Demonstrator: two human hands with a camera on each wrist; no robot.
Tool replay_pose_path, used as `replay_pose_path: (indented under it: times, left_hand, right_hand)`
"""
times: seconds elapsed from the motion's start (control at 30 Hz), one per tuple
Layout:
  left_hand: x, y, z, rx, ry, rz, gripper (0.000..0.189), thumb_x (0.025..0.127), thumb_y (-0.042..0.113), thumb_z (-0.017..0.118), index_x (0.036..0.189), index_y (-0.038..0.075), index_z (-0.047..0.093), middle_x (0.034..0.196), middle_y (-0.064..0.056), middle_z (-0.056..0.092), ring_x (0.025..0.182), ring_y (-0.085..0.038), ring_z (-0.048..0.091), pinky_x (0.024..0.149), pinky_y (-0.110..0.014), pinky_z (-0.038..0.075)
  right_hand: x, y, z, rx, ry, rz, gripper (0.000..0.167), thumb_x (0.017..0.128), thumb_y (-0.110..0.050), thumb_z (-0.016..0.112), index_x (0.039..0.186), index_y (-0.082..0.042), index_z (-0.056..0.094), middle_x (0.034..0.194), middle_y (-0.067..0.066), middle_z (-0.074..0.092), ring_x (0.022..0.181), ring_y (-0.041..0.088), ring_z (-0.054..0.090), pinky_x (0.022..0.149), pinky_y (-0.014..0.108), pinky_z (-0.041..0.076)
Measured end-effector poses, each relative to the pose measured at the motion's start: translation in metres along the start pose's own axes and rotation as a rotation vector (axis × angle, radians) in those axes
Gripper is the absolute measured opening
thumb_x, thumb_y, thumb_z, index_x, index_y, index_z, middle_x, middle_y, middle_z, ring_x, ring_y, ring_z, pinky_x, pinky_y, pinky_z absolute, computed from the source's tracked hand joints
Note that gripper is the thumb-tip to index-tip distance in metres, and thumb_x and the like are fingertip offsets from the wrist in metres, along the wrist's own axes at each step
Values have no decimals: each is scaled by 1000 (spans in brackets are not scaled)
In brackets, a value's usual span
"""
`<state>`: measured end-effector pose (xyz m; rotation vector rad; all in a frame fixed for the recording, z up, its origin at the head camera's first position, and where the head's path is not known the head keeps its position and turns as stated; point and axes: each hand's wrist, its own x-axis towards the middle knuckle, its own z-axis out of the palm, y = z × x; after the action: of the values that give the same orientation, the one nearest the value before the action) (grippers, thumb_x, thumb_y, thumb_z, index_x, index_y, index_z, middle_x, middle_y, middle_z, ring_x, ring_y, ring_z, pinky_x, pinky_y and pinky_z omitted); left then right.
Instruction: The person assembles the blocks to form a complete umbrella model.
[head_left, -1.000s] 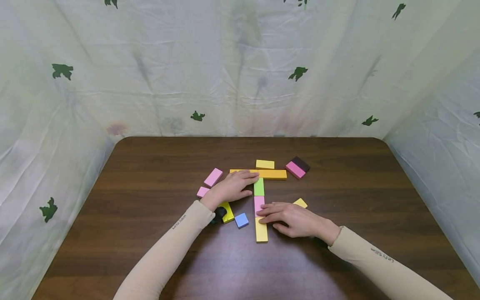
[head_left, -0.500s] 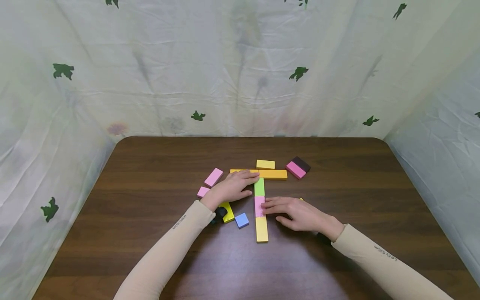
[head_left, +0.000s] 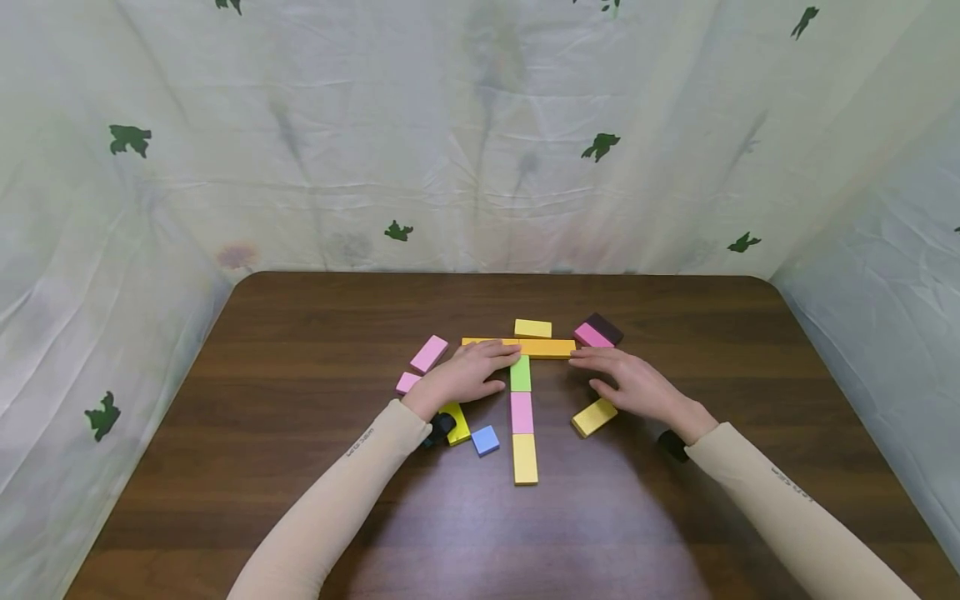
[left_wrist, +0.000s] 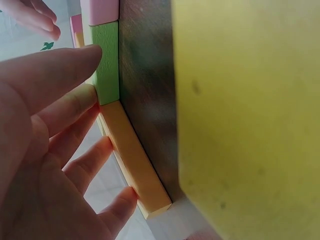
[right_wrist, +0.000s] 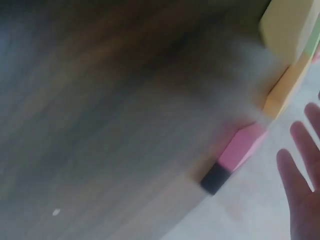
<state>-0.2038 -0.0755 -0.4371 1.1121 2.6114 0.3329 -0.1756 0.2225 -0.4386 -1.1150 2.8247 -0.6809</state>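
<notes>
My left hand [head_left: 471,371] rests with extended fingers over the left part of a row of two orange blocks [head_left: 547,349]. In the left wrist view its fingertips lie on the edge of the orange block [left_wrist: 135,160] and close by the green block [left_wrist: 106,62]. From the row a column runs toward me: green, light pink [head_left: 521,413] and pale yellow [head_left: 525,460]. My right hand [head_left: 633,383] holds nothing, fingers extended, between the row's right end and a loose yellow block [head_left: 595,418]. Its fingertips overlap the edge of a darker pink block [head_left: 592,335].
A black block [head_left: 604,328] adjoins the darker pink one. Another yellow block [head_left: 533,328] lies behind the orange row. Left of the column are two light pink blocks [head_left: 429,354], a bright yellow block [head_left: 456,423] and a blue one [head_left: 486,440]. Printed cloth [head_left: 450,167] hangs behind the table.
My right hand has left the column's pink and pale yellow blocks and moved back and to the right, uncovering the loose yellow block. The left hand has stayed in place.
</notes>
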Motion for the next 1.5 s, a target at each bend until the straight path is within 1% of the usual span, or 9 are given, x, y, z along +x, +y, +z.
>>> replay_pose_path:
  times: [0.2,0.37,0.7,0.8,0.93,1.0,1.2,1.37,1.5]
  left_hand:
    - [0,0,-1,-3,-2,-6,54,97,20,58,147,11,39,153,-1,31,142,-26,22,110,-54,20]
    - [0,1,-1,-4,0,-1,54,97,20,57,147,10,39,153,-2,32,142,-26,22,110,-53,20]
    - [0,1,-1,-8,-1,-5,54,97,20,57,147,11,38,154,-1,30,142,-26,22,110,-53,19]
    - [0,1,-1,-15,0,-7,54,97,20,57,147,11,39,154,-1,31,142,-26,22,110,-54,19]
    - [0,1,-1,-19,1,-6,54,97,20,57,147,11,39,153,-2,31,142,-26,22,110,-54,20]
    - [0,1,0,-17,1,-6,54,97,20,57,147,11,39,153,-1,31,142,-26,22,110,-54,19]
    - [0,0,2,-20,4,-14,54,97,21,58,147,12,39,153,-1,31,142,-26,22,110,-53,19]
    - [0,0,2,-30,1,-18,54,97,20,57,147,12,39,154,-1,31,142,-26,21,111,-53,18]
    - [0,0,2,-30,2,-16,54,97,21,57,147,12,39,154,-1,31,142,-26,21,111,-54,18]
  right_hand:
    - [-2,15,-3,-43,30,81,44,87,-1,66,130,-3,58,135,13,53,125,31,47,97,50,41]
    - [-3,23,-2,-57,42,122,44,87,-1,65,130,1,58,133,17,53,124,34,48,97,51,41]
    - [0,30,1,-79,68,113,39,85,0,65,125,4,61,131,18,55,121,34,49,97,50,41]
    - [3,30,1,-88,66,138,40,85,0,65,125,3,60,130,18,55,119,34,49,95,50,42]
    - [7,31,1,-106,41,197,45,85,-1,65,129,2,58,131,17,55,118,34,49,94,50,44]
    - [8,31,1,-111,30,209,45,85,-1,66,129,2,58,131,17,55,117,34,49,94,50,44]
    - [12,31,1,-101,32,205,44,84,1,66,128,3,59,130,19,55,114,34,49,93,49,44]
    - [15,33,2,-104,33,216,45,84,1,65,129,2,58,132,18,53,116,34,47,91,49,45]
    - [17,34,1,-95,47,222,47,84,1,65,130,4,56,133,20,52,116,35,46,93,50,43]
